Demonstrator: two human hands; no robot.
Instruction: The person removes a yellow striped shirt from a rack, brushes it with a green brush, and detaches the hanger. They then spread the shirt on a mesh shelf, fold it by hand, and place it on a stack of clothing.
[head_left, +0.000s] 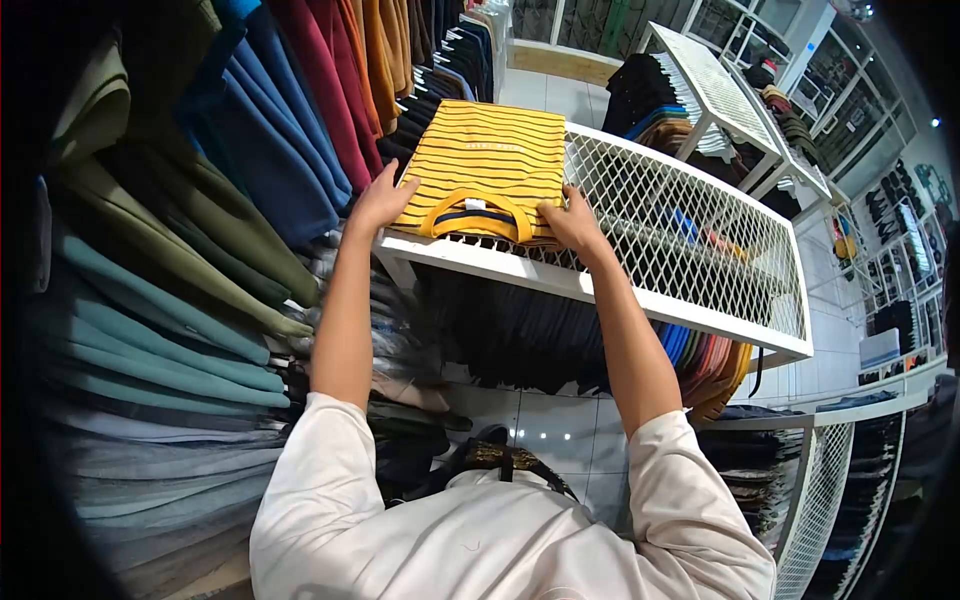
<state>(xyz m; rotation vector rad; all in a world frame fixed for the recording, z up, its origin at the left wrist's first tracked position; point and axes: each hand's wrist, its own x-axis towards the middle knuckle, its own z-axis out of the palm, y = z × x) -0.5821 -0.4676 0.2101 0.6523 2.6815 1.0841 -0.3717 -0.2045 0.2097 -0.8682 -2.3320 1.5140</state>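
Observation:
A folded yellow T-shirt (490,150) with dark stripes lies flat on the white mesh-topped rack (690,225), its collar toward me. Small pale lettering crosses its chest, and a white label shows inside the neck. My left hand (383,203) grips the left edge near the collar, thumb on top and fingers along the side. At the right near corner, my right hand (573,222) holds the shirt the same way, its thumb beside the collar. Some of the fingers are hidden by the fabric edges.
Garments in blue (265,130), maroon and orange hang close on the left, with teal ones (160,330) lower down. Dark clothes (520,335) hang beneath the mesh top. Another white rack (715,90) stands behind, and a low shelf (810,420) with folded clothes is at the right.

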